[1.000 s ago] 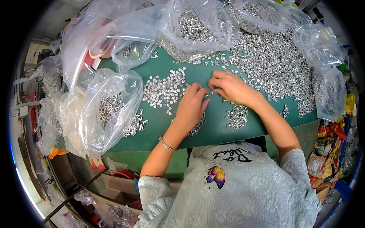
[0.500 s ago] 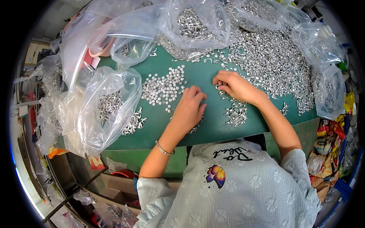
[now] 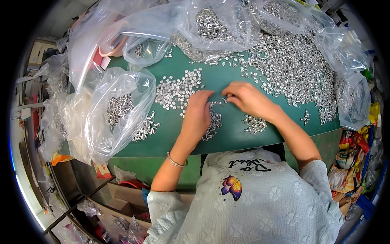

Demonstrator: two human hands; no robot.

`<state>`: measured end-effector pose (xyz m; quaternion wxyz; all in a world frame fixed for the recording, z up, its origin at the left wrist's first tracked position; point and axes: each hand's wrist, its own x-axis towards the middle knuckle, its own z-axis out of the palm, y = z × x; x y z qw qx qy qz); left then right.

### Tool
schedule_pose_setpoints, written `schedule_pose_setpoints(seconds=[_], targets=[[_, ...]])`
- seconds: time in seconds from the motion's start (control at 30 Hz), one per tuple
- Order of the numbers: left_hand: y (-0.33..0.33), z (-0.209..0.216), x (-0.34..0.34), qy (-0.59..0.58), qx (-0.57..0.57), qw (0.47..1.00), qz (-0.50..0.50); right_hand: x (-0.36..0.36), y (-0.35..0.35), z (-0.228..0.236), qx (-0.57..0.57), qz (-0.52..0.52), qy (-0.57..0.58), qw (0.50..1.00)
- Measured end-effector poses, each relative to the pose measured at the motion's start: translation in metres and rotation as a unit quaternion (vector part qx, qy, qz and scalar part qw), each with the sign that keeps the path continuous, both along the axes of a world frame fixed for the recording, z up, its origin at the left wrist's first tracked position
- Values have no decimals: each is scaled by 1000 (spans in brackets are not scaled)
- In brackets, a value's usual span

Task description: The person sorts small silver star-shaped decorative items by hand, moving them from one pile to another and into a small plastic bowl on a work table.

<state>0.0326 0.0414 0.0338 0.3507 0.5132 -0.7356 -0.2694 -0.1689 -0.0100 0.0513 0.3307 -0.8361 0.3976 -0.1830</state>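
Note:
My left hand (image 3: 196, 114), a bangle on its wrist, has its fingers drawn together beside a pile of small silver flower-shaped pieces (image 3: 172, 92). What its fingertips hold, if anything, is too small to tell. Under and right of that hand lies a heap of curved silver metal pieces (image 3: 214, 122). Facing it across a narrow gap, my right hand (image 3: 251, 99) is closed in a pinch, with a small silver metal piece (image 3: 224, 100) at its fingertips. Below the right hand sits another small heap of curved silver pieces (image 3: 255, 124).
A large spread of loose curved silver pieces (image 3: 288, 69) covers the right of the green table (image 3: 162, 140). Clear plastic bags of metal pieces stand at the left (image 3: 95, 134), back (image 3: 239, 36) and right (image 3: 349, 97). Colourful packets (image 3: 345, 162) lie beyond the table's right.
My right hand has moved left and slightly down, away from the large spread. The left hand has shifted slightly left, uncovering more of the curved pieces beside it.

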Motion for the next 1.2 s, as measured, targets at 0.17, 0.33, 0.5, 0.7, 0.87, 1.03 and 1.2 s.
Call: schedule_pose_setpoints(seconds=[0.17,0.33,0.5,0.7,0.87,1.03,1.2], targets=[[3,-4,-22,-113,-44,989,-84,-9,4,-10,-70,-7,18,997],[10,-6,-12,-135,-26,984,-113,-41,6,-9,-18,62,-2,998],[4,6,-33,-133,-83,981,-113,-41,7,-10,-23,42,-33,998],[19,-2,-16,-136,-51,980,-133,-66,30,-5,16,50,-45,998],[25,-1,-13,-113,-61,986,-106,-80,34,-7,24,-9,-119,993],[51,20,-39,9,13,998,-62,-87,49,-14,29,5,-144,989],[112,-3,-60,331,535,744,-226,-82,53,-18,3,-17,-140,990]])
